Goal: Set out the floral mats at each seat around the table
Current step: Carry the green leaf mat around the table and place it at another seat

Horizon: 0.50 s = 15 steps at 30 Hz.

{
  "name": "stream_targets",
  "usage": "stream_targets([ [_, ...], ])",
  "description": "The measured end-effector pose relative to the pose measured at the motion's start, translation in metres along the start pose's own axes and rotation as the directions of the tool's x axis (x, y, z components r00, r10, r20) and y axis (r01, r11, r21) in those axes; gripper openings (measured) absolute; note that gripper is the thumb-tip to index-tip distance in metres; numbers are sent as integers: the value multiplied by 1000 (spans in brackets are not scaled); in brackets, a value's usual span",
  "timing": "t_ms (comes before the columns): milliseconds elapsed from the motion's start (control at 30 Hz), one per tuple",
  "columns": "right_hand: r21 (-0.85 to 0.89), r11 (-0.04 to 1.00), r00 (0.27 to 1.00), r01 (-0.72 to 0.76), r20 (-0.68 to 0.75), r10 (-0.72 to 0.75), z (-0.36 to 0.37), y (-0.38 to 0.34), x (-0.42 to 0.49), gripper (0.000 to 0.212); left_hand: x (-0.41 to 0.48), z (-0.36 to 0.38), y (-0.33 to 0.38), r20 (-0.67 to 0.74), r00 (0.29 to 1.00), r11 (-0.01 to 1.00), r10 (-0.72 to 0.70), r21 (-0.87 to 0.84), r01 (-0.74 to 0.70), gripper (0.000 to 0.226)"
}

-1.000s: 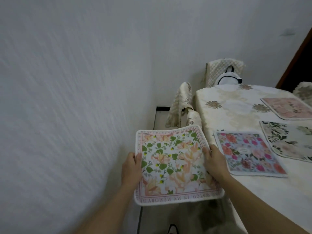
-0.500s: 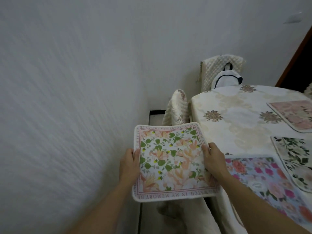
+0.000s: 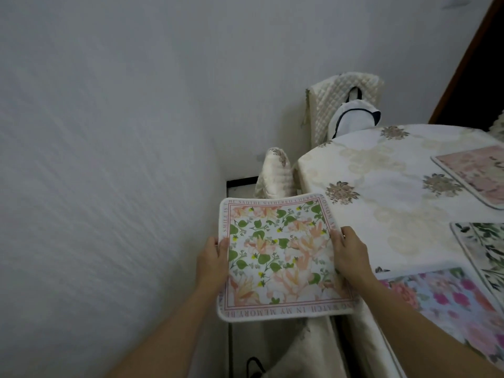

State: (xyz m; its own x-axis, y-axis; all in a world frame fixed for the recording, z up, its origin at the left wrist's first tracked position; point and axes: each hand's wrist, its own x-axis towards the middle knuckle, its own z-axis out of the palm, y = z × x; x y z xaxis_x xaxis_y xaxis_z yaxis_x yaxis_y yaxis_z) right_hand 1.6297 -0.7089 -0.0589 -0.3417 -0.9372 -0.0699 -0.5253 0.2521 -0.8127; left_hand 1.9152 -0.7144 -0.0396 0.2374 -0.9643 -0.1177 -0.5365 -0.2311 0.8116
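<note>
I hold a square floral mat with peach flowers, green leaves and a lettered pink border. My left hand grips its left edge and my right hand grips its right edge. The mat hangs in the air just left of the table's edge, over the gap beside the wall. On the cream floral tablecloth lie a pink mat at the far right, a green-leaf mat below it, and a blue mat with pink roses near me.
A white wall runs close along the left. A covered chair stands pushed in by the table's left side. Another quilted chair with a white bag stands at the far end. A dark doorway is at the right.
The view has moved forward along the table's left side. The mat stays held in both hands, and the blue rose mat has slid toward the lower right of the view.
</note>
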Motion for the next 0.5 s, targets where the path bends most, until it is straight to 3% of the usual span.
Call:
stream_targets([
  [300,-41,997,994,-66,-85,63,46,-19,101,31,138,30,-2,74,997,999,-27,-24,29,31],
  [500,-36,997,992,-65,-109,61,76,-40,158,30,207,38,-2,25,1000,1000,4,19,-4,33],
])
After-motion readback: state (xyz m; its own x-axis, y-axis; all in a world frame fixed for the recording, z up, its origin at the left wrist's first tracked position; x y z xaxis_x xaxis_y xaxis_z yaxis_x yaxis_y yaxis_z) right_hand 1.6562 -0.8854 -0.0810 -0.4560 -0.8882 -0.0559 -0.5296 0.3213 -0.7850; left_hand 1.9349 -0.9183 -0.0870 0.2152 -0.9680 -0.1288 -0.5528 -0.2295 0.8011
